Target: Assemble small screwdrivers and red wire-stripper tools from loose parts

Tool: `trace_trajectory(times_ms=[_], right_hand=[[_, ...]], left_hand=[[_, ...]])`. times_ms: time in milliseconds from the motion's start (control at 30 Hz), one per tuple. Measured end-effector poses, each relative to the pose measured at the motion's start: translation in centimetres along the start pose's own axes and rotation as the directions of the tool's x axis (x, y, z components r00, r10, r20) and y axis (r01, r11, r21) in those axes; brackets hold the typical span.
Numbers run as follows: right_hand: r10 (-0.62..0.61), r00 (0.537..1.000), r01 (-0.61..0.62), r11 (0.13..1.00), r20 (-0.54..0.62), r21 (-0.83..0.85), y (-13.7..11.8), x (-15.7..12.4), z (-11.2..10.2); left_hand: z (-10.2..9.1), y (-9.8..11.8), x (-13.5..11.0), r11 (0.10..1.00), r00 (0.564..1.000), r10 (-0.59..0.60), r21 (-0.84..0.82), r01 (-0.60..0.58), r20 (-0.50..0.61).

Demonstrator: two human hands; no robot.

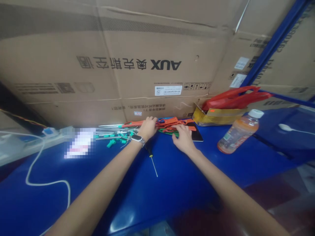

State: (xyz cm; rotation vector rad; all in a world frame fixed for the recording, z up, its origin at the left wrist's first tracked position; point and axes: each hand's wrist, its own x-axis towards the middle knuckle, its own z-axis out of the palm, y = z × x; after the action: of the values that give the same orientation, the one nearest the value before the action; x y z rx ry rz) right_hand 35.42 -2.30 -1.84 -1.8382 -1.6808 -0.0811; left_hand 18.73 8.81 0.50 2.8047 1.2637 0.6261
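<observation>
Along the back of the blue table lies a pile of orange plastic parts, long and with cut-out openings. My left hand, with a watch on the wrist, curls its fingers over the left part of this pile. At the pile's right side my right hand rests, thumb and fingers apart, fingertips against the orange pieces. A green plastic piece shows between the hands. Left of my left hand are thin metal rods and small teal pieces. A screwdriver lies below my left wrist, its handle partly hidden.
A large cardboard sheet stands behind the blue table. At right are a drink bottle, a yellow box with a red bag, and a dark flat device. A white cable runs along the left.
</observation>
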Motion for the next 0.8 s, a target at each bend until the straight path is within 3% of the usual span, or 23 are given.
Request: trace_trajectory(times_ms=[167, 333, 500, 600, 700, 800], right_hand=[[0.002, 1.0, 0.0, 0.998, -0.022, 0.069, 0.5, -0.3, 0.7], [-0.043, 0.998, 0.049, 0.992, -0.049, 0.119, 0.5, -0.5, 0.8], [-0.154, 0.977, 0.185, 0.956, -0.147, 0.229, -0.4, -0.3, 0.7], [-0.207, 0.969, 0.239, 0.924, -0.134, 0.3, -2.1, 0.2, 0.8], [-0.295, 0.954, 0.294, 0.883, -0.055, 0.366, -4.4, 0.4, 1.5], [-0.392, 0.918, 0.35, 0.868, 0.053, 0.353, -6.8, -0.3, 2.3]], left_hand=[[0.3, -0.8, 2.1, 1.0, 0.997, 0.027, 0.01, -0.028, 0.079], [-1.6, -2.2, 0.7, 0.999, 0.997, 0.051, -0.015, -0.05, 0.059], [-4.7, -4.6, -5.1, 0.972, 0.981, 0.163, -0.152, -0.177, -0.102], [-6.2, -6.1, -9.5, 0.944, 0.966, 0.212, -0.224, -0.242, -0.15], [-7.2, -7.1, -13.3, 0.947, 0.978, 0.15, -0.263, -0.184, -0.146], [-7.7, -8.0, -16.3, 0.952, 0.995, 0.083, -0.292, -0.096, -0.056]])
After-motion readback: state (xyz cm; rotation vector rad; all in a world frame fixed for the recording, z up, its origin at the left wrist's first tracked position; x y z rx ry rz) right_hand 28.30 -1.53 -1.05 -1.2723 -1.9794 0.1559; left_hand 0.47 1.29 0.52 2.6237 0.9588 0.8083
